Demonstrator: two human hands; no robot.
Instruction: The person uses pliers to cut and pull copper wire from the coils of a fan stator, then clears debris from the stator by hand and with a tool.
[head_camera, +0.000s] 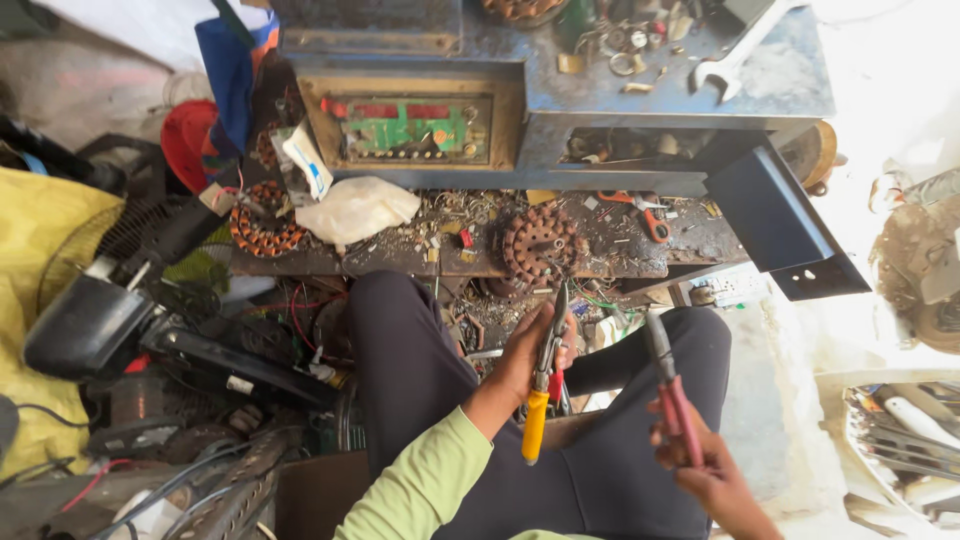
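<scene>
Seated at a cluttered workbench (640, 255), my left hand (530, 350) is closed around yellow-handled pliers (545, 385), their tips touching a round rusty stator (540, 243) at the bench edge. To the right, my right hand (705, 465) grips red-handled pliers (670, 385), nose raised above my lap, well apart from the stator.

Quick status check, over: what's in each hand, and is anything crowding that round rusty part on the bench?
Left hand grips yellow-handled pliers, tips at the rusty stator. Right hand holds red-handled pliers, clear of it. Scraps and orange scissors lie alongside.
</scene>
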